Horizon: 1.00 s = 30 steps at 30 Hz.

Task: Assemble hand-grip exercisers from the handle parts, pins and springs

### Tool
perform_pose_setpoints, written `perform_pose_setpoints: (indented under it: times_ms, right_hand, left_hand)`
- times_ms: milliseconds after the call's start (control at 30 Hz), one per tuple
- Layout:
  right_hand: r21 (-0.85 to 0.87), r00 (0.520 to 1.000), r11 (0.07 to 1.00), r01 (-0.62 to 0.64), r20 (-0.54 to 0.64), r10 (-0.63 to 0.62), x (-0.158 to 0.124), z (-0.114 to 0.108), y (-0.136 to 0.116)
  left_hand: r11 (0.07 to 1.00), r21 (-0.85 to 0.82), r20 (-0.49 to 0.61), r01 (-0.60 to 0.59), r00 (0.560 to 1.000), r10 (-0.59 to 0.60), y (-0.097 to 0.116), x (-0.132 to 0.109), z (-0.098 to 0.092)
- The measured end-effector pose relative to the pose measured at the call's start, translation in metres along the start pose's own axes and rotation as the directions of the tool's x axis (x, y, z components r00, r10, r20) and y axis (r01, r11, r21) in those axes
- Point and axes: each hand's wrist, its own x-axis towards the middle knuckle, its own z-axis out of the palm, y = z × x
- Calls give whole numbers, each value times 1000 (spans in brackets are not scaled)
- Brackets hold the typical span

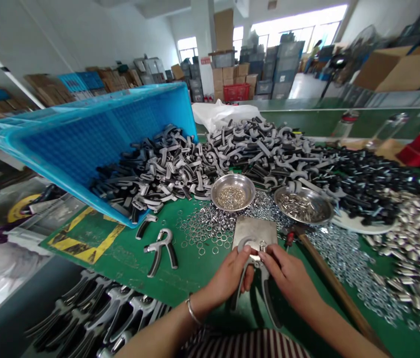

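A grey hand grip exerciser (267, 296) with black-padded handles is held between my two hands, just in front of a square metal plate (245, 226). My left hand (228, 276) is closed around its left side near the curved top. With fingers pinched by the coil spring (263, 245), my right hand (288, 273) grips the right side. My fingertips partly hide the joint. Another hand grip exerciser (163, 248), with its spring fitted, lies on the green table to the left. A single handle piece (145, 227) rests behind it.
A blue crate (120, 117) lies tipped, spilling grey handles (262, 146). Two metal bowls (215, 196) (331, 211) hold small parts. Loose rings, nuts and silvery cylinders spread around. A wooden-handled hammer (332, 278) lies right. Finished-looking grips (113, 313) fill a container at lower left.
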Motion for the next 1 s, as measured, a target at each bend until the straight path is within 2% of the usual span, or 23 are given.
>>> perform_pose_setpoints:
  times_ms: [167, 333, 500, 567, 633, 700, 833, 900, 1000]
  right_hand:
    - [-14, 999, 999, 32, -44, -32, -8, -3, -4]
    - [-17, 996, 998, 65, -66, -66, -10, -8, -6]
    - [32, 986, 995, 92, -144, -87, -11, -4, -8]
    - [43, 987, 995, 89, -135, -82, -12, 1, -6]
    - [48, 993, 995, 87, -88, -83, -12, 3, -4]
    - [36, 996, 996, 87, -17, -86, -10, 2, -3]
    - [59, 981, 996, 71, 176, -80, -7, -9, -6]
    - [152, 956, 987, 44, 281, -86, -8, -16, -10]
    - [255, 924, 967, -20, 374, -79, -18, -20, -17]
  left_hand:
    - [999, 41, 67, -24, 998, 21, 6, -2, 3]
    - [997, 60, 85, -47, 995, 42, 7, -4, 12]
    - [993, 43, 47, -110, 993, 108, -4, -1, 19]
    - [988, 64, 23, -143, 990, 142, -10, 0, 17]
    - [978, 130, 28, -163, 987, 161, -15, 0, 11]
    - [949, 264, 56, -173, 985, 164, -15, -1, 2]
    - [797, 557, 171, -233, 972, 164, 0, -7, -17]
    - [767, 589, 269, -253, 957, 110, 8, -12, -21]
    - [794, 543, 423, -274, 906, 24, 15, -22, -21]
